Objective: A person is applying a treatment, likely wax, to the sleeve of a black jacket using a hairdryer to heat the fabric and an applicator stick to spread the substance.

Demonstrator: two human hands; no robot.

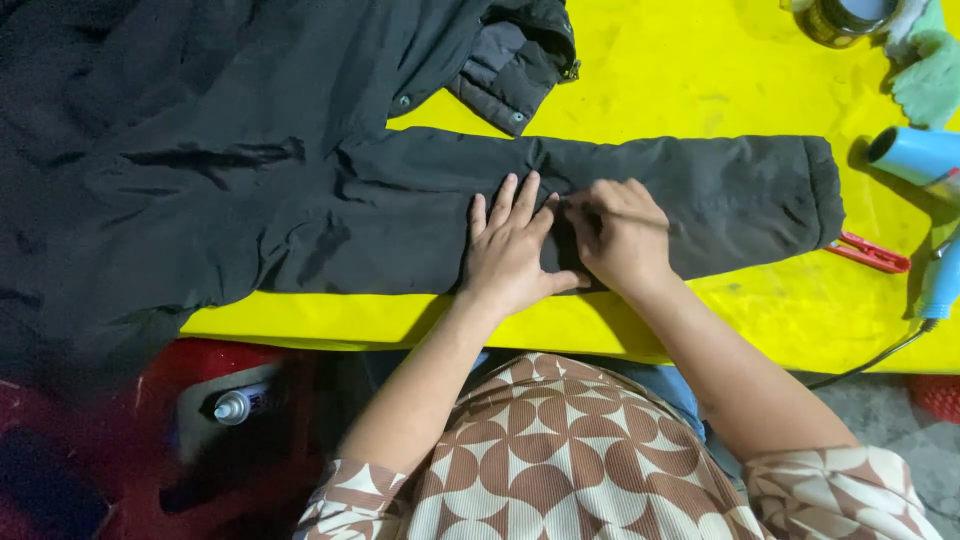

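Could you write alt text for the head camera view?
Both hands press on a black jacket sleeve laid across a yellow table: left hand flat, right hand holding a thin stick-like tool. A blue hairdryer lies at right.

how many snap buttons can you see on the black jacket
2 in view: one snap button on the front edge left of the collar flap, another snap button on the flap's lower corner. More may be hidden in the dark folds of the jacket.

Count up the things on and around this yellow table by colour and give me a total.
Black: 1, the jacket
Blue: 1, the hair dryer
Red: 1, the small clip-like tool
Green: 1, the cloth
Dark: 1, the round tin
White: 1, the bottle below the table
Total: 6
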